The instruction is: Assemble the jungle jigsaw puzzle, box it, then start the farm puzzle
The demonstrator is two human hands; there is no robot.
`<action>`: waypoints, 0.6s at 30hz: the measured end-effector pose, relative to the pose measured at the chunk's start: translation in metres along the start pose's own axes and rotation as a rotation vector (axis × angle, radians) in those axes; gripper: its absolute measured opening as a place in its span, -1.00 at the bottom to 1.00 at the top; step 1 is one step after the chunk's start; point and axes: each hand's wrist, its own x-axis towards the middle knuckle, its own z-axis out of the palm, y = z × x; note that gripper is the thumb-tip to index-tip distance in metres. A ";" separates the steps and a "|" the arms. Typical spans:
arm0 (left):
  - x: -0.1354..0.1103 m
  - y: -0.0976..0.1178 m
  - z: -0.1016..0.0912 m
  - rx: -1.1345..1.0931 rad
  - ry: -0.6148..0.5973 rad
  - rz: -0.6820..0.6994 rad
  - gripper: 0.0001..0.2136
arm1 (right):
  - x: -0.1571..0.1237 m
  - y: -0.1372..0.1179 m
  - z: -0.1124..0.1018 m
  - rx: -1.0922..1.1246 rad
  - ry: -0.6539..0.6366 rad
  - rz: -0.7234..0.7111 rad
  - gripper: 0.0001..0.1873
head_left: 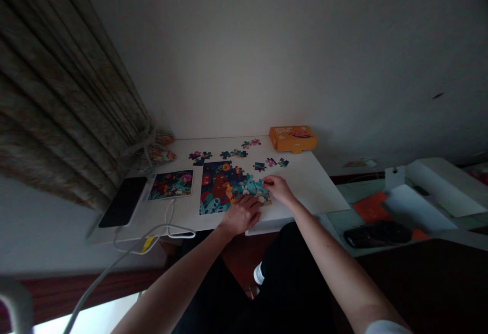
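jigsaw (217,185): probably light, stiff card, best held by edges; left hand (243,213), laid flat, five o'clock; right hand (277,187), three o'clock, grip indiscernible.

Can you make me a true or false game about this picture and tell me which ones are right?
1. The orange box is on the table. True.
2. The left hand is on the orange box. False: it lies over the near edge of the puzzle.
3. The right hand is at the right side of the puzzle. True.
4. Every piece is already joined to the puzzle. False: separate pieces lie beyond it on the table.
5. The black-screened device is left of the picture card. True.
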 end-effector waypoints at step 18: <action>0.000 0.001 0.001 -0.004 0.001 -0.012 -0.71 | -0.055 -0.012 0.017 -0.439 0.203 -0.399 -0.76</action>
